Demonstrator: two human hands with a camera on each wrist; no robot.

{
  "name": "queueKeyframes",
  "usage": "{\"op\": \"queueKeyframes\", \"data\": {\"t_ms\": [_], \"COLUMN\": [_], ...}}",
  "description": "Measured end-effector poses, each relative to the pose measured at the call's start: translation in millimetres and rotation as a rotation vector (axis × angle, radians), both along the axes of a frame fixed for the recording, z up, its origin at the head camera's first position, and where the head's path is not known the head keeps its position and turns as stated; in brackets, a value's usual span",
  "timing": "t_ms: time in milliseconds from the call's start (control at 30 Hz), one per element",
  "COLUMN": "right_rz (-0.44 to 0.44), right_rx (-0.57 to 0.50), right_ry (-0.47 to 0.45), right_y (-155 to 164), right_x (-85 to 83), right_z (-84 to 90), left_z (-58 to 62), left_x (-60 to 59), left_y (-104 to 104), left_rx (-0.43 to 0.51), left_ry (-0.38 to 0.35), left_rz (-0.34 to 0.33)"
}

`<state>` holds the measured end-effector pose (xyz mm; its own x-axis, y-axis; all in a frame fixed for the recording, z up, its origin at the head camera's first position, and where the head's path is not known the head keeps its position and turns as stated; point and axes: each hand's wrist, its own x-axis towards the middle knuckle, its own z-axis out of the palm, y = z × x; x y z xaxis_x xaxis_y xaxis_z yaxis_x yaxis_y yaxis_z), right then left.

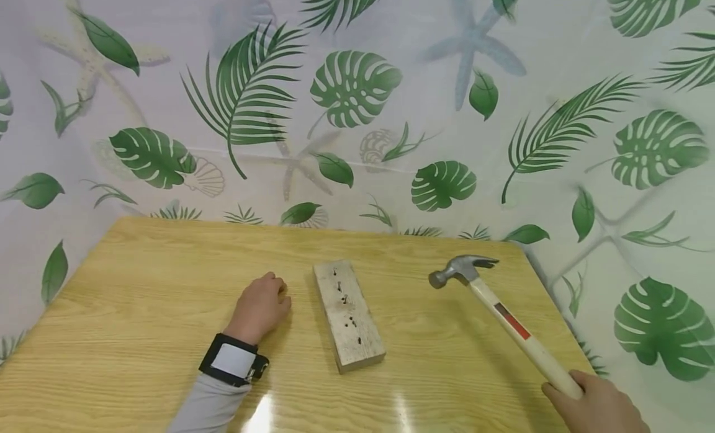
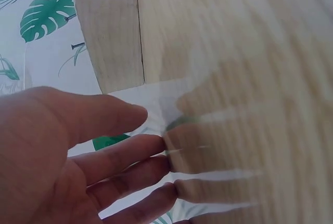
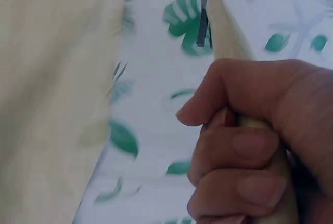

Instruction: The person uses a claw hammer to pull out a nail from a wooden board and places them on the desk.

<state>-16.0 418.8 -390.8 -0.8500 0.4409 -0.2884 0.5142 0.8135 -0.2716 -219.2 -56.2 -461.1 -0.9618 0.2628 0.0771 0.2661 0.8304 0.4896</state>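
Note:
A claw hammer with a pale wooden handle and grey head is gripped low on its handle by my right hand. Its head hangs over the right part of the table, claw pointing right. In the right wrist view, the fingers and thumb curl round the handle. My left hand rests on the table left of a wooden block, apart from it. Its fingers are relaxed and hold nothing, as the left wrist view shows too. Several nails stick up from the block's top face, among dark holes.
The wood-grain table reaches back to a white curtain printed with green leaves, starfish and shells. A black wrist strap with a white patch sits on the left forearm, over a grey sleeve.

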Motion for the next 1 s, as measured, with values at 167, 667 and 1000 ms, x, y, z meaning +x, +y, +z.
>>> {"op": "queueKeyframes", "data": {"t_ms": [167, 667, 1000], "right_rz": [0.122, 0.419, 0.429], "right_rx": [0.024, 0.079, 0.114], "right_ry": [0.179, 0.396, 0.413], "right_y": [-50.1, -161.4, -175.4], "right_x": [-32.3, -121.1, -122.7], "right_z": [28.8, 58.7, 54.0], "left_z": [1.1, 1.2, 10.3], "left_x": [2.1, -6.2, -6.5], "left_y": [-4.5, -9.9, -23.6], "left_rx": [-0.002, 0.024, 0.220], "left_ry": [-0.010, -0.037, -0.118], "left_rz": [0.005, -0.012, 0.118]}}
